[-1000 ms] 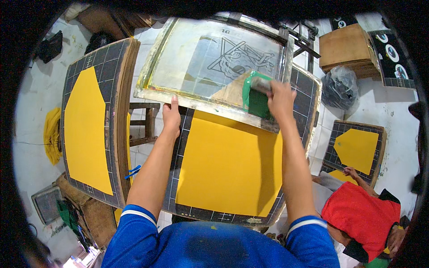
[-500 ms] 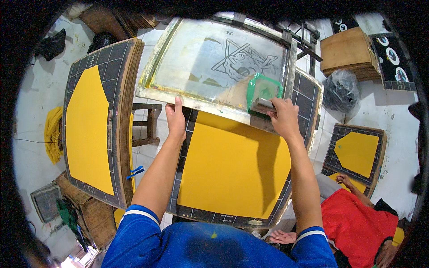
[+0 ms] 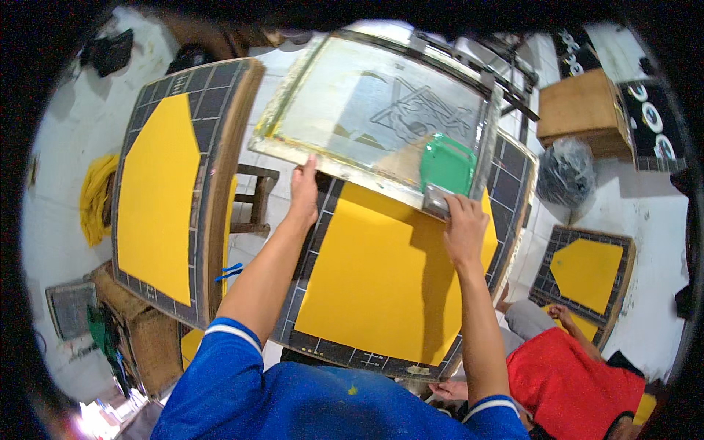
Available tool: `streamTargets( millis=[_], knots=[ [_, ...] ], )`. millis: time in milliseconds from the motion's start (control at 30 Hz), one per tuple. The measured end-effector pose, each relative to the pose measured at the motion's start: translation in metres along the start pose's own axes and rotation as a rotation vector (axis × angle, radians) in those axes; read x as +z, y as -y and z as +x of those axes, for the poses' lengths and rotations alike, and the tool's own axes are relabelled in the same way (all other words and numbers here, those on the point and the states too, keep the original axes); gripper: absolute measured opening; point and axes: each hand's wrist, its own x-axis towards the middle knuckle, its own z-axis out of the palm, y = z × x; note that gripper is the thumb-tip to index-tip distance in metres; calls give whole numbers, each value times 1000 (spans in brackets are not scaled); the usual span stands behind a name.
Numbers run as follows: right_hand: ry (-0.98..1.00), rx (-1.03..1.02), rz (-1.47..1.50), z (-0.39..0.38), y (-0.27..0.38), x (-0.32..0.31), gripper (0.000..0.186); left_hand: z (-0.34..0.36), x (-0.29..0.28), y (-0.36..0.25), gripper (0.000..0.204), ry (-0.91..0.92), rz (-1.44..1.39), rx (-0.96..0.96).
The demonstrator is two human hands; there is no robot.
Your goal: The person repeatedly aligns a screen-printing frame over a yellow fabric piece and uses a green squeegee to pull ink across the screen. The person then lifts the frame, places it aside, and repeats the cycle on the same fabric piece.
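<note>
Since the earlier frame the green squeegee [image 3: 446, 167] has travelled right along the printing screen [image 3: 367, 110]. Right hand [image 3: 463, 229] clamps its near end; its blade runs away from the fingers. Left hand [image 3: 303, 192] grips the frame's near edge above the yellow fabric [image 3: 381, 271].

Screen frame [image 3: 381, 110] tilts behind sheet [image 3: 389, 271] on board [image 3: 513, 183], seemingly.
</note>
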Motion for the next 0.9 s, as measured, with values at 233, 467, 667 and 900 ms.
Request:
streamTargets(
  millis=[233, 467, 667, 900],
  knots=[
    [-737, -157, -144, 82, 1, -107, 49, -39, 33, -124, 38, 195, -125, 534],
    [-691, 121, -331, 236, -46, -274, 63, -31, 11, -214, 57, 536, 535, 1071],
    [-600, 90, -201, 269, -83, -293, 61, -39, -225, -119, 47, 52, 1327, 808],
    [-626, -36, -231, 297, -113, -303, 56, -105, -379, -66, 78, 30, 1722, 645]
  ],
)
